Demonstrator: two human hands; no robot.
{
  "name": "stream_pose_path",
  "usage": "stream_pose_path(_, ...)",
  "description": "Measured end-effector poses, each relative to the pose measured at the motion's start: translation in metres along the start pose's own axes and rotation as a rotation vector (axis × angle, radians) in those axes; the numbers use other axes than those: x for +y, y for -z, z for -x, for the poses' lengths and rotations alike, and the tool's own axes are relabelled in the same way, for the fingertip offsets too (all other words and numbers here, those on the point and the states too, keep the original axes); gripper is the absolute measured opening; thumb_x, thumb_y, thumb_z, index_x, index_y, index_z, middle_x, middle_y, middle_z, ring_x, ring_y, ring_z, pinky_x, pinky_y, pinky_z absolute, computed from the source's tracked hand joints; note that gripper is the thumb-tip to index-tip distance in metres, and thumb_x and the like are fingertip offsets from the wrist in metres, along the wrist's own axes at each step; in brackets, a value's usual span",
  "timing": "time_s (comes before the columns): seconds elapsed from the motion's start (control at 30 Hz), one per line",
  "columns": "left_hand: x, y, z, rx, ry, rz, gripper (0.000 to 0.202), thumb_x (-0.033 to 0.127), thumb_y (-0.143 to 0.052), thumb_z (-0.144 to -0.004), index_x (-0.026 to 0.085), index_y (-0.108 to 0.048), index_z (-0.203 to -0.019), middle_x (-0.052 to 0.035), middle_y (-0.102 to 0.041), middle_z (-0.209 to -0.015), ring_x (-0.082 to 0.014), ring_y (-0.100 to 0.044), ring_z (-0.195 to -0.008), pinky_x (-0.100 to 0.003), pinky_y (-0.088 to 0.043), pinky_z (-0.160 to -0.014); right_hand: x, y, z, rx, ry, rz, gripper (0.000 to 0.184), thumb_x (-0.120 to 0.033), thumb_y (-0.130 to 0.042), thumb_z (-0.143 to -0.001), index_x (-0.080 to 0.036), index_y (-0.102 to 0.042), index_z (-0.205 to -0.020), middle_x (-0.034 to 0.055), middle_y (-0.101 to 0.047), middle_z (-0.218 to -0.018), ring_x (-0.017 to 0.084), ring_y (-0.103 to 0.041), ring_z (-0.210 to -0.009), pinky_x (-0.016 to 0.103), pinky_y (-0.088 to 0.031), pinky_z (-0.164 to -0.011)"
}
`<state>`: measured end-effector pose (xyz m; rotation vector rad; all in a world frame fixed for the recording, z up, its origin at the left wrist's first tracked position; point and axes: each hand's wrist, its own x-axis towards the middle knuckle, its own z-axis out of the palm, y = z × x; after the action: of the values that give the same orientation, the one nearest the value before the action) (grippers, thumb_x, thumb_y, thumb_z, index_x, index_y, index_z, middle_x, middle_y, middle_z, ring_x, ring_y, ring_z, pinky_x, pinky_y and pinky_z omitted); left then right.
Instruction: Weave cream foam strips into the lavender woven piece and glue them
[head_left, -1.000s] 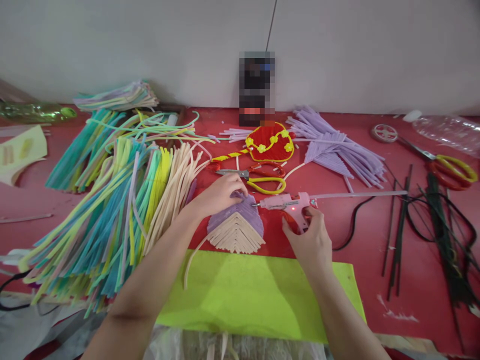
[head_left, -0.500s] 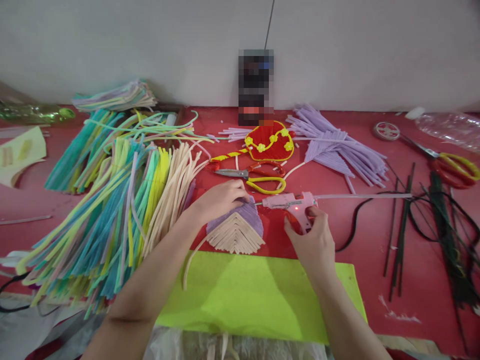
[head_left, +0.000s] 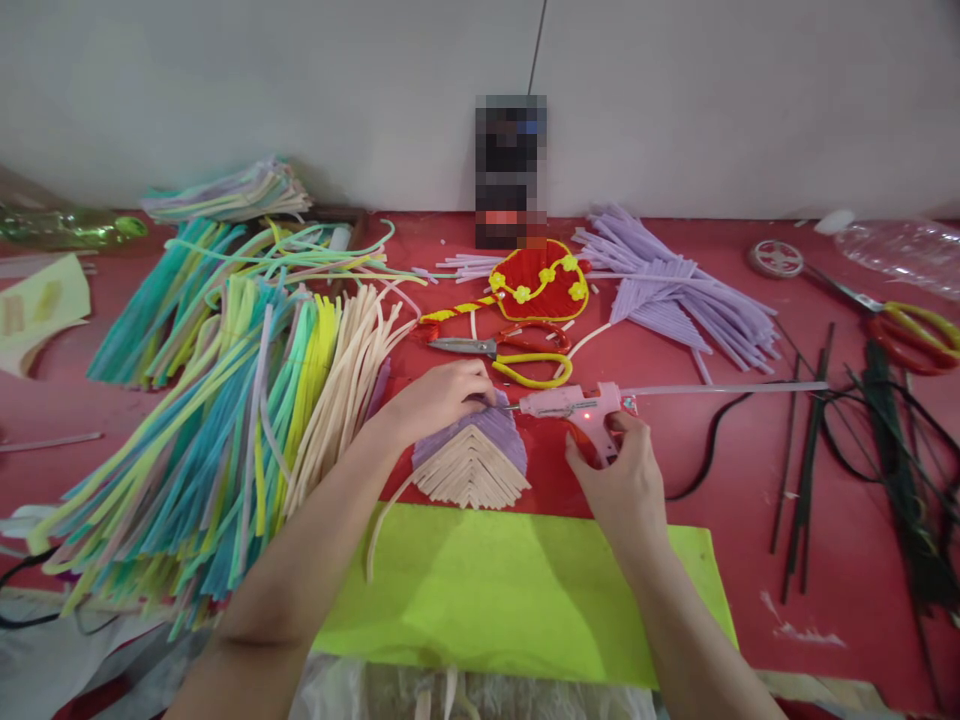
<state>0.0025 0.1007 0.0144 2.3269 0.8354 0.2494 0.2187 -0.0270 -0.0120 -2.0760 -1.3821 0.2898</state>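
My right hand (head_left: 624, 470) grips a pink hot glue gun (head_left: 574, 403), its small red light on and a clear glue stick (head_left: 720, 389) sticking out at the back. The metal nozzle points left and meets the upper right edge of a leaf-shaped pipe-cleaner piece (head_left: 471, 472), purple above and cream in a chevron below. Curled over the top of that piece are the fingers of my left hand (head_left: 450, 395), holding it; they hide its tip. One long cream strand (head_left: 382, 525) trails from its lower left.
Bundles of coloured pipe cleaners (head_left: 225, 430) spread on the left. Behind lie scissors (head_left: 517, 352) and a red-yellow pipe-cleaner fan (head_left: 540, 282). Purple pipe cleaners (head_left: 675, 290), dark green stems (head_left: 810, 480) and more scissors (head_left: 892, 325) are right. A lime-green sheet (head_left: 517, 600) lies in front.
The glue gun and my right hand have shifted slightly left, bringing the nozzle closer to the leaf-shaped piece. My left hand stays on the piece.
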Motion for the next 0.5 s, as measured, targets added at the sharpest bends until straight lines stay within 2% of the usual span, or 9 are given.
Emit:
stream_pose_path(0.23, 0.0, 0.0007, -0.0002, -0.009, -0.014, -0.011, 0.013, 0.013, -0.057, -0.087, 0.018, -0.069, -0.087, -0.003, -0.061, -0.092, -0.0143, -0.061, -0.084, -0.027, -0.046, -0.076, -0.0002, -0.0029, 0.0014, -0.005, 0.055, 0.066, 0.042, -0.05, -0.051, -0.08, -0.019, -0.049, -0.108, 0.0125, -0.062, -0.102, 0.025, -0.061, -0.084, 0.036, -0.048, -0.062)
stream_pose_path(0.5, 0.0035, 0.0029, 0.0005, -0.017, 0.008, 0.015, 0.013, 0.012, -0.057, -0.087, 0.018, -0.069, -0.087, -0.0031, -0.062, -0.094, -0.0143, -0.061, -0.085, -0.027, -0.045, -0.078, -0.002, -0.0036, 0.0028, 0.01, 0.161, 0.126, 0.032, -0.041, -0.051, -0.084, -0.019, -0.049, -0.107, 0.0117, -0.062, -0.099, 0.024, -0.061, -0.081, 0.033, -0.047, -0.059)
